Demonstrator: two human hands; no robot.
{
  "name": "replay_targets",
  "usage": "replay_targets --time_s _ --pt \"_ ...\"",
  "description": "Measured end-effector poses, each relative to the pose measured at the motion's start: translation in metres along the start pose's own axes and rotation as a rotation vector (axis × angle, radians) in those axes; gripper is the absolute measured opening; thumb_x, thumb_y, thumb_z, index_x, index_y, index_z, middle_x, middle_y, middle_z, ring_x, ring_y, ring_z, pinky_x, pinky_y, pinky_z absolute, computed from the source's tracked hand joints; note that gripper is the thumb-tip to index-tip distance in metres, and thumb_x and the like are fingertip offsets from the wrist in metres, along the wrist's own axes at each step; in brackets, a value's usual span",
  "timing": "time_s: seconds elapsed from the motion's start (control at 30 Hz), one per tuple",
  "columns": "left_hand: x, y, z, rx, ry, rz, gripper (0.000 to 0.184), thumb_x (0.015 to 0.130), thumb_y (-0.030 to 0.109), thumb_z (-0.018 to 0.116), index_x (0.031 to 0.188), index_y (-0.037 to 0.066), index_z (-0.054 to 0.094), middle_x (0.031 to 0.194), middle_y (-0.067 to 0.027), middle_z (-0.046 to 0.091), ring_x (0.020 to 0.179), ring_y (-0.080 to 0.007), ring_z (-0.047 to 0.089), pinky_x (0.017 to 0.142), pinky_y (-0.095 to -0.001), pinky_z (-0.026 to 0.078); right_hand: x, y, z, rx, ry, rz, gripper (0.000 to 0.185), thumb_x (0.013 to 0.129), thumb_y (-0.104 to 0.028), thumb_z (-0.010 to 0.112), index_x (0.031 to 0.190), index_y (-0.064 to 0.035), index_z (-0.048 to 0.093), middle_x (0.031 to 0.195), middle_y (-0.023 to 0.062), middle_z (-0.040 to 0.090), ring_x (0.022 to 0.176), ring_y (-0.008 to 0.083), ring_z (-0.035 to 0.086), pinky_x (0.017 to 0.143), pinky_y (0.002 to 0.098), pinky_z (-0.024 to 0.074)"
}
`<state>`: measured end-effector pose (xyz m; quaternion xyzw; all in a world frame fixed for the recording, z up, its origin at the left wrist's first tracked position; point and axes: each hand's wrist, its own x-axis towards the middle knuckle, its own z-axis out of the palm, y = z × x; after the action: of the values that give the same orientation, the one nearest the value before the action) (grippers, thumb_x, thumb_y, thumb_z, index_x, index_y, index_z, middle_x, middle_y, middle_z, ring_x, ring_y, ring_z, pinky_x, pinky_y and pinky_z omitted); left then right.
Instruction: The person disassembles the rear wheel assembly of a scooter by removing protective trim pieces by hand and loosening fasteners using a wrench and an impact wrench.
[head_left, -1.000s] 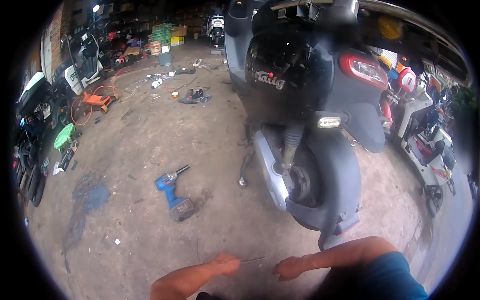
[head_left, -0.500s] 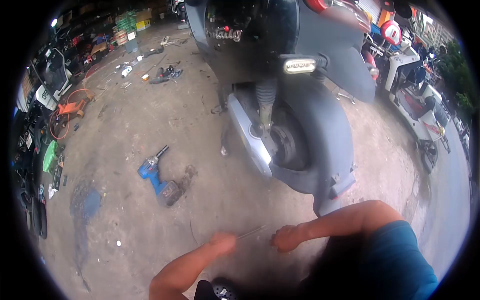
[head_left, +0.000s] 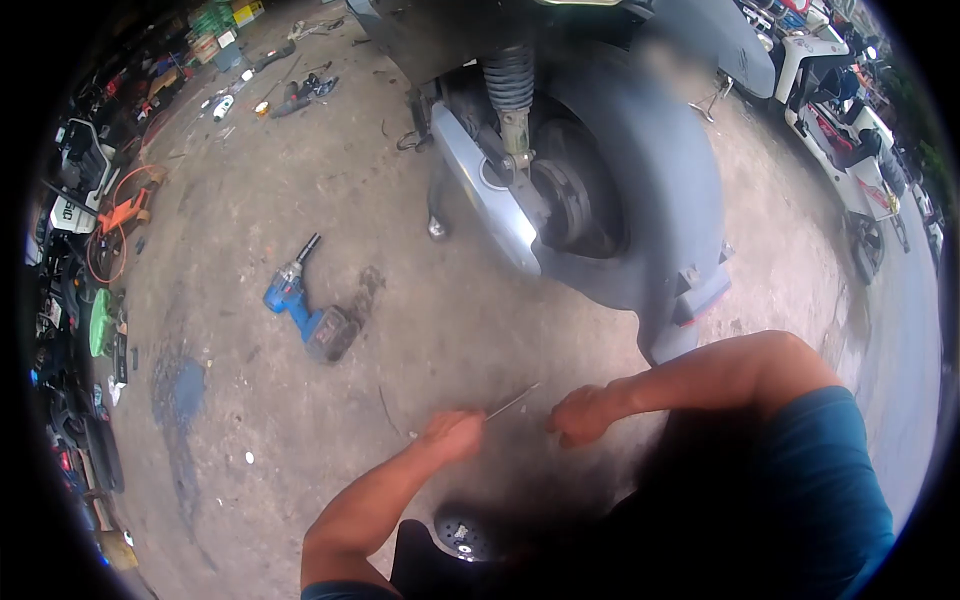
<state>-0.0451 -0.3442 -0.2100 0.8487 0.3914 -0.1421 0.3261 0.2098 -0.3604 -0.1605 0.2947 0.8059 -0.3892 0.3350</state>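
In the lower middle of the head view, my left hand (head_left: 452,436) is closed around a thin metal rod (head_left: 514,402), perhaps a screwdriver shaft; its near end is hidden in the fist. The rod points up and right, toward my right hand. My right hand (head_left: 582,415) is apart from the rod, with its fingers curled; anything inside them is too small or hidden to name. Ahead of both hands stands a grey scooter, its rear fender (head_left: 668,190) and silver swingarm cover (head_left: 490,205) facing me. A blue cordless impact wrench (head_left: 300,305) lies on the floor to the left.
Beneath me is a round dark metal part (head_left: 462,535), partly hidden. An orange floor jack (head_left: 125,212) and a green object (head_left: 101,322) are at the left. Several tools (head_left: 300,95) lie on the concrete farther back. Another scooter (head_left: 840,140) stands on the right.
My view has tilted downward, so the scooter, impact wrench and floor items sit higher in it. Both hands keep nearly the same pose, and the rod is still in my left hand.
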Motion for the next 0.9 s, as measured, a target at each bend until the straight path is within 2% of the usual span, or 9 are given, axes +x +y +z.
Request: replay_targets --time_s 0.17,0.27,0.37,0.47,0.5,0.6,0.67,0.73,0.9 --pt "-0.003 0.021 -0.034 -0.034 -0.157 -0.034 0.025 0.087 0.024 0.054 0.099 0.005 0.064 0.100 -0.0218 0.067 0.098 -0.0421 0.062 0.083 -0.0505 0.048 -0.004 -0.008 0.009 -0.187 0.283 -0.009 0.041 0.088 -0.028 0.056 0.120 -0.0010 0.054 0.110 0.0183 0.063 0.101 0.0359 0.063 0.084 0.0465 0.0497" --pt "0.000 0.032 -0.058 -0.098 -0.262 0.070 0.028 0.087 0.027 0.056 0.103 0.006 0.064 0.099 -0.0209 0.066 0.097 -0.0402 0.062 0.083 -0.0489 0.048 -0.032 -0.021 -0.009 -0.318 0.903 -0.341 0.038 0.083 -0.015 0.054 0.117 0.0032 0.054 0.093 0.0186 0.068 0.087 0.0353 0.068 0.072 0.0446 0.0535" --pt "0.002 0.050 -0.087 -0.203 -0.299 0.167 0.031 0.088 0.032 0.059 0.106 0.007 0.064 0.093 -0.0193 0.066 0.089 -0.0367 0.062 0.079 -0.0457 0.048 -0.045 -0.033 -0.008 -0.328 0.804 -0.036 0.029 0.091 -0.020 0.053 0.112 -0.0010 0.050 0.104 0.0192 0.064 0.096 0.0339 0.064 0.074 0.0483 0.0493" --pt "0.001 0.071 -0.116 -0.321 -0.324 0.232 0.031 0.087 0.031 0.065 0.107 0.008 0.064 0.087 -0.0169 0.065 0.081 -0.0296 0.061 0.075 -0.0412 0.047 -0.085 -0.033 -0.024 0.137 0.351 0.100 0.026 0.091 -0.022 0.053 0.108 -0.0019 0.050 0.091 0.0211 0.064 0.085 0.0366 0.064 0.073 0.0488 0.0483" --pt "0.002 0.080 -0.123 -0.363 -0.338 0.251 0.031 0.086 0.030 0.067 0.107 0.008 0.064 0.086 -0.0160 0.064 0.078 -0.0268 0.061 0.073 -0.0397 0.047 -0.110 -0.032 -0.034 0.281 0.351 0.062 0.026 0.093 -0.024 0.052 0.107 -0.0020 0.051 0.079 0.0213 0.063 0.074 0.0402 0.061 0.071 0.0485 0.0478" --pt "0.003 0.107 -0.141 -0.492 -0.383 0.289 0.029 0.084 0.023 0.072 0.107 0.008 0.065 0.086 -0.0105 0.064 0.076 -0.0188 0.060 0.071 -0.0341 0.048 -0.176 -0.028 -0.053 0.505 0.287 -0.006 0.025 0.095 -0.023 0.051 0.108 -0.0017 0.051 0.077 0.0200 0.063 0.070 0.0422 0.061 0.066 0.0490 0.0470" --pt "-0.001 0.124 -0.157 -0.598 -0.248 0.415 0.029 0.082 0.022 0.074 0.104 0.004 0.065 0.087 -0.0080 0.064 0.076 -0.0164 0.060 0.069 -0.0321 0.049 -0.232 -0.024 -0.066 0.490 0.277 -0.029 0.027 0.093 -0.019 0.050 0.112 -0.0017 0.057 0.086 0.0176 0.066 0.081 0.0395 0.062 0.076 0.0474 0.0472" --pt "0.000 0.131 -0.170 -0.711 -0.079 0.470 0.032 0.082 0.021 0.075 0.105 0.001 0.064 0.087 -0.0061 0.064 0.076 -0.0145 0.059 0.069 -0.0307 0.049 -0.288 -0.014 -0.065 0.453 0.374 -0.055 0.025 0.093 -0.016 0.051 0.112 -0.0012 0.058 0.082 0.0167 0.064 0.077 0.0359 0.062 0.072 0.0443 0.0483" --pt "0.013 0.113 -0.208 -0.798 0.630 0.393 0.045 0.087 0.026 0.069 0.118 -0.004 0.056 0.089 -0.0069 0.061 0.078 -0.0144 0.057 0.070 -0.0290 0.049 -0.365 0.030 0.002 0.845 1.175 0.149 0.023 0.093 -0.011 0.050 0.111 0.0000 0.059 0.075 0.0139 0.061 0.070 0.0271 0.063 0.063 0.0385 0.0481"
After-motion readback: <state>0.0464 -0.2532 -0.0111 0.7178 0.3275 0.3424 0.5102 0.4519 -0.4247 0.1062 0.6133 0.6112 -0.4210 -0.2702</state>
